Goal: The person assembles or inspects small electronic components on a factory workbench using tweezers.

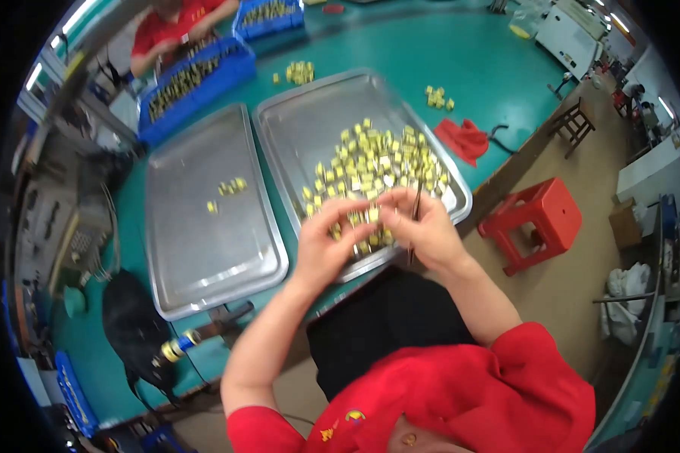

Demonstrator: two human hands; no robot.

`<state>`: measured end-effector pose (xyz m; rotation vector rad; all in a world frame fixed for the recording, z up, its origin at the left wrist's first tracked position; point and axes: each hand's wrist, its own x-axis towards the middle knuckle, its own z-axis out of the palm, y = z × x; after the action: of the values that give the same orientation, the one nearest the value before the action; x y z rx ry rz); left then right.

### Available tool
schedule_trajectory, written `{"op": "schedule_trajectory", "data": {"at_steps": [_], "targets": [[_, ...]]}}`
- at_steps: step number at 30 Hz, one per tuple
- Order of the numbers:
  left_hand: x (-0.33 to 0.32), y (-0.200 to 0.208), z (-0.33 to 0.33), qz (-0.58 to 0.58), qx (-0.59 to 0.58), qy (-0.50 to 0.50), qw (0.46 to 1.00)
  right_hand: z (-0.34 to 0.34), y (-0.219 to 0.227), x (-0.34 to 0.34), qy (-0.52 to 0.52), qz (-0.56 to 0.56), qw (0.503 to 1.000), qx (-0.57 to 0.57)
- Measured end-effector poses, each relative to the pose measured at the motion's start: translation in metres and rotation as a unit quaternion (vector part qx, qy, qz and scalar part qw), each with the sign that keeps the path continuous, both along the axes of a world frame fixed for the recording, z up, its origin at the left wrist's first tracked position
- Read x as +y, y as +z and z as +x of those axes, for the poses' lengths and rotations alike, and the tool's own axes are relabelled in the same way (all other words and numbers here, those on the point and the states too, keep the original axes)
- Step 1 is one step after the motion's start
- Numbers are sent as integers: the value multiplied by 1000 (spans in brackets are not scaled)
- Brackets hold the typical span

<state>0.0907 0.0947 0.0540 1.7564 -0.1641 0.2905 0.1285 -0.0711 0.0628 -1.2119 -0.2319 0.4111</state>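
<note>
Over the near part of the right metal tray point(295, 113), my two hands meet at the fingertips. My left hand point(329, 238) is curled, thumb and forefinger closing at a small yellow block-shaped component point(374, 216). My right hand point(428, 230) is bent toward the same piece, its fingertips touching or very near it. A thin dark tool, like tweezers point(417, 198), stands out on both sides of the right hand, held in its fingers. Many loose yellow components point(370, 162) spread beneath and beyond the hands. The fingers partly hide the piece between them.
A second metal tray point(204, 257) on the left carries several components. Small piles point(301, 72) lie beyond the trays, near blue bins point(196, 83) where another person works. A red cloth point(463, 141) lies right of the tray. A red stool point(536, 219) stands beside the bench.
</note>
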Motion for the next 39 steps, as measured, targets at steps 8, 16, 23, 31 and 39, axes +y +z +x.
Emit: {"op": "schedule_trajectory", "data": {"at_steps": [8,16,23,31,39], "targets": [[0,-11,6,-99,4,-39,994,1,-6,-6,33,40,998,26],[-4,-11,0,-90,13,-27,995,-2,-6,-8,29,34,999,27],[1,-9,3,-100,15,-37,994,-1,-6,-10,17,1,1000,6],[1,-12,5,-86,-53,-48,994,1,-4,-10,17,-4,1000,6],[0,-12,4,-46,-63,-43,996,-1,-8,-11,24,15,999,16]]}}
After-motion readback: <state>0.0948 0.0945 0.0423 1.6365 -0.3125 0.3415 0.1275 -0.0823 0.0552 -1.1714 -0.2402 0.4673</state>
